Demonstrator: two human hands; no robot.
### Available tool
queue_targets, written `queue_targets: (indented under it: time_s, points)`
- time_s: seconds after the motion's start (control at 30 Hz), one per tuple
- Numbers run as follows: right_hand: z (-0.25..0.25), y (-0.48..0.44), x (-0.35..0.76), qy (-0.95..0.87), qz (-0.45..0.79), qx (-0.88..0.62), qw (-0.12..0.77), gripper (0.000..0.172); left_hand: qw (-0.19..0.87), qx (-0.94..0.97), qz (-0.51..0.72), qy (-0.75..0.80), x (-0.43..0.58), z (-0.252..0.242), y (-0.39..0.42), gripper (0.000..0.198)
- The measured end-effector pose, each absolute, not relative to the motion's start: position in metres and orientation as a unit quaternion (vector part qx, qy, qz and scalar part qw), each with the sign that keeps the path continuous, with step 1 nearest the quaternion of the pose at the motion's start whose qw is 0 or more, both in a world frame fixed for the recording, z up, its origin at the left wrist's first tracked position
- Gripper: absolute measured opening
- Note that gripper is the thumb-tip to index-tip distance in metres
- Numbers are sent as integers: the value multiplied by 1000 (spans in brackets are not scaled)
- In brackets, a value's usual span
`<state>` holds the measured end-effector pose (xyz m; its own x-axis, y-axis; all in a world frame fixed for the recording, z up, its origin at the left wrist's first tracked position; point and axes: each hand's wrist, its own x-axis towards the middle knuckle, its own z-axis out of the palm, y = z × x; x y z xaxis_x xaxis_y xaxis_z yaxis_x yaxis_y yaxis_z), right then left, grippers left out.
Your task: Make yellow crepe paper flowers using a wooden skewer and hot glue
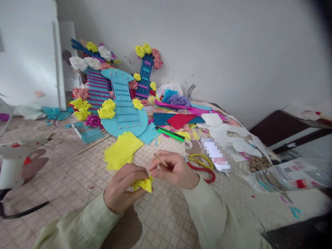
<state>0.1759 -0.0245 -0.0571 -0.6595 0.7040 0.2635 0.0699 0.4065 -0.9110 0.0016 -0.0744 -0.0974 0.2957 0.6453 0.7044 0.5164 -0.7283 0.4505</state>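
My left hand (126, 186) is closed around a crumpled yellow paper piece (145, 185), which shows between thumb and fingers. Close beside it, my right hand (176, 168) grips a thin wooden stick (160, 159) that slants up to the left; its fingertips are at the edge of the yellow piece. Whether they touch it I cannot tell. Just beyond my left hand lies a stack of yellow paper sheets (121, 150). Scissors with red and yellow handles (214, 175) rest right of my right hand.
A white glue gun (11, 166) stands at the left. Light-blue cardboard (123, 103) with paper flowers leans at the back. Beyond my hands are a green cutter (170, 134), coloured papers (181, 120) and a phone (215, 154). Plastic bags (287, 173) lie at the right.
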Motion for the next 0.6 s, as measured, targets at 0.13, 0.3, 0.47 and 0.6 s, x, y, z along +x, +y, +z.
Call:
queue_targets:
  time_s: [0.13, 0.3, 0.47, 0.6]
  points:
    - [-56, -24, 174, -774, 477, -279, 310, 21, 10, 829, 453, 329, 2, -100, -73, 20]
    - [-49, -28, 171, -800, 459, -273, 275, 23, -57, 839, 430, 329, 1, -103, -73, 16]
    - [-42, -35, 166, -820, 436, -285, 236, 19, -102, 841, 411, 337, 3, -104, -72, 13]
    - [-43, -42, 155, -828, 411, -304, 231, 18, -99, 845, 392, 350, 5, -106, -72, 10]
